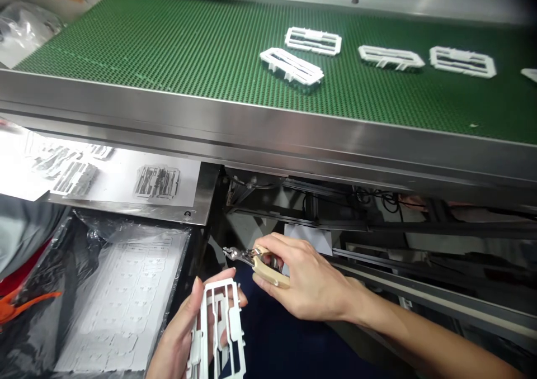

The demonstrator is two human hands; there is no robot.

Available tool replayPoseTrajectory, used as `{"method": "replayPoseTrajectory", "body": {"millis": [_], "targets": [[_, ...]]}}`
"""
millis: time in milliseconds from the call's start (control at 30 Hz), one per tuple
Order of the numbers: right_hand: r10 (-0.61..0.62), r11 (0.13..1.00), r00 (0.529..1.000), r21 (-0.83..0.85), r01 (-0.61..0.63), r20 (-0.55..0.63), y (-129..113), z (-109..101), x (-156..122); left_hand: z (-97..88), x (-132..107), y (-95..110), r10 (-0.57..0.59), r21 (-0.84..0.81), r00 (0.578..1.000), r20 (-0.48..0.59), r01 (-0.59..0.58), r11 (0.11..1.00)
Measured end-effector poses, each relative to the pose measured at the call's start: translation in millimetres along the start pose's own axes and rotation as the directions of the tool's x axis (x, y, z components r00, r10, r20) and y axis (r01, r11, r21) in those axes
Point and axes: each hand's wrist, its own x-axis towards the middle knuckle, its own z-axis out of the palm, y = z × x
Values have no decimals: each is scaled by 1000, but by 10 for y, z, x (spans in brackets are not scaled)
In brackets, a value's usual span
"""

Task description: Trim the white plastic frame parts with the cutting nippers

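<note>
My left hand [180, 334] grips a white plastic frame part [218, 328], held upright at the bottom centre. My right hand [302, 281] is closed round a pair of cutters with beige handles [255, 261]; the metal jaws point left, just above the frame's top edge. Both hands are below the steel edge of the conveyor. On the green conveyor belt [168, 49] above lie several more white frame parts, the nearest being one [291, 66] in the middle.
A steel rail [268, 127] runs across in front of the belt. At lower left a tray lined with black plastic holds rows of white parts [121, 301]. A printed sheet [126, 178] lies above it. An orange tool [20, 306] is at the left edge.
</note>
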Motion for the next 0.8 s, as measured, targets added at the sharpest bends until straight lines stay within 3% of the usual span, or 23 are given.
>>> {"method": "replayPoseTrajectory", "body": {"millis": [167,300,800], "targets": [[-125,942,990,-307,139,64,50,-101,-53,10,-20,-11,-49,-12,999,1,49,999],[-164,869,979,-451,203,123,59,-130,-80,-21,-13,-28,-82,-9,997,8,82,997],[-207,830,959,-485,276,192,20,-159,-64,-39,-5,-65,27,173,999,30,-32,984]]}}
